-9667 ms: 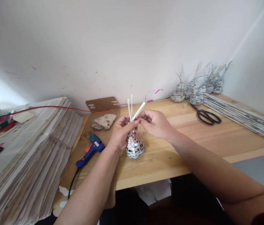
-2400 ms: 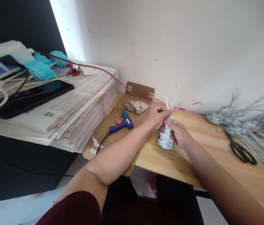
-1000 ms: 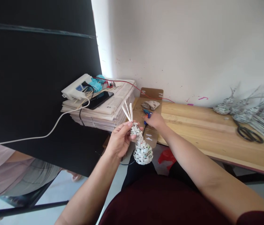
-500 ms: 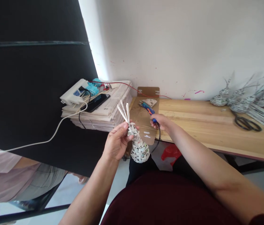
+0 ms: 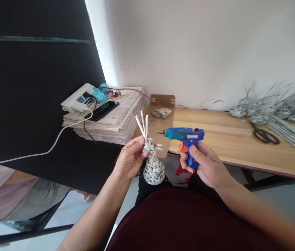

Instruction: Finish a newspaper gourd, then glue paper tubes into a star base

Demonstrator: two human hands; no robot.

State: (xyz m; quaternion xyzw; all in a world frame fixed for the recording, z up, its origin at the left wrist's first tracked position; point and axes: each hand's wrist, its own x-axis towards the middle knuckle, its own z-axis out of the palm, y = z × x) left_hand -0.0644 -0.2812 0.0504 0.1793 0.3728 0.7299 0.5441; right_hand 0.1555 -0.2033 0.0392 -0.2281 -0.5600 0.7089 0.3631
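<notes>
Nearest, lower centre: the wearer's dark red shirt point(image 5: 178, 216). Beyond it, mid-frame, we record the left hand point(image 5: 131, 157) pinching the neck of a woven paper piece point(image 5: 154, 171), thumb and fingers closed on it. The piece stands near upright, top tipped slightly left, its white strips point(image 5: 146, 125) fanning upward.

Right of it, the right hand point(image 5: 210, 165) is wrapped round the grip of a blue glue gun point(image 5: 193, 137); we cannot tell whether the trigger is pressed. Key relation: the barrel lies roughly level, crosswise to the piece's long axis, nozzle pointing left, its tip just beside the strip bases in the frame, apart from them. Depth gap uncertain. The left hand is nearer the tip.

Containers: we identify none for certain; the woven body's inside is not readable.

Farther, on the table point(image 5: 215, 122): a rag point(image 5: 162, 112) on a brown board point(image 5: 151, 127) at centre; scissors point(image 5: 266, 136), paper rods point(image 5: 294, 137) and similar woven pieces point(image 5: 238, 108) toward the right edge.
</notes>
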